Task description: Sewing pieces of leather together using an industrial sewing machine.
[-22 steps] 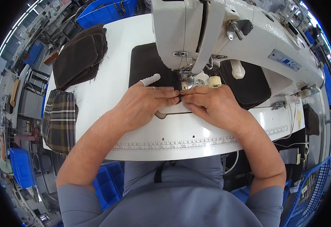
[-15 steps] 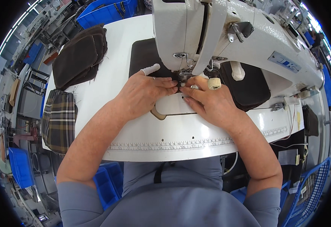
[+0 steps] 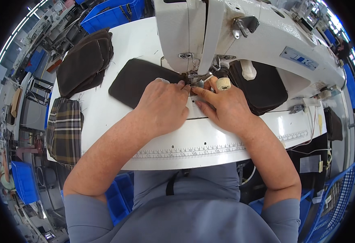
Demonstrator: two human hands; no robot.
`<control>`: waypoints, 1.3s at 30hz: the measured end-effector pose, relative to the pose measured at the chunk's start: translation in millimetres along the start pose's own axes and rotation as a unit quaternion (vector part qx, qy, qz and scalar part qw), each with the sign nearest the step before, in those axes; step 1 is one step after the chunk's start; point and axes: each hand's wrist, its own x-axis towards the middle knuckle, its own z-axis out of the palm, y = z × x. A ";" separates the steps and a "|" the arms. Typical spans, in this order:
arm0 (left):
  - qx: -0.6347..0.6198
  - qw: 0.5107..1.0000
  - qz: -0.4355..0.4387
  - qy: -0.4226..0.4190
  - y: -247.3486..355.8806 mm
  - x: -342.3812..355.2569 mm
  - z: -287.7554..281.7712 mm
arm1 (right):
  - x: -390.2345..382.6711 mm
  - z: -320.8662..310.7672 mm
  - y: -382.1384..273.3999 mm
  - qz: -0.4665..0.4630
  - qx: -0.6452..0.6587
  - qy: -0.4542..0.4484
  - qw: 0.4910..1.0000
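Observation:
A flat dark brown fabric piece (image 3: 139, 81) with rounded corners lies on the sewing machine's (image 3: 220, 36) bed, its right end at the presser foot (image 3: 194, 77). My left hand (image 3: 161, 105) is closed on that end, fingers bunched near the needle; a white cover shows on one finger. From the other side, my right hand (image 3: 230, 105) reaches its forefinger toward the presser foot. Its thumb is apart below, and the remaining fingers are partly hidden behind the machine's cream knob (image 3: 223, 84). The exact contact under the fingertips is hidden.
Dark brown pieces are stacked (image 3: 264, 87) under the machine arm, and more (image 3: 84, 60) lie at the table's left. A plaid fabric piece (image 3: 65, 131) hangs at the left edge. A ruler strip (image 3: 189, 153) runs along the front. A blue crate (image 3: 112, 15) stands behind.
The dark brown piece has swung round, its free end now reaching farther left and nearer me. My left hand has turned over its near edge with fingers more bunched; my right stays by the presser foot.

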 end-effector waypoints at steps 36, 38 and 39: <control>-0.164 0.954 0.179 0.174 -9.0 -49.7 29.0 | -29.8 -16.7 -32.9 -0.146 0.034 -0.025 0.988; -0.167 0.959 0.149 0.173 -3.9 -52.6 29.6 | -29.9 -16.2 -32.6 -0.145 0.034 -0.022 0.989; -0.167 0.959 0.148 0.173 -3.7 -53.3 30.4 | -29.9 -16.0 -32.6 -0.145 0.035 -0.023 0.989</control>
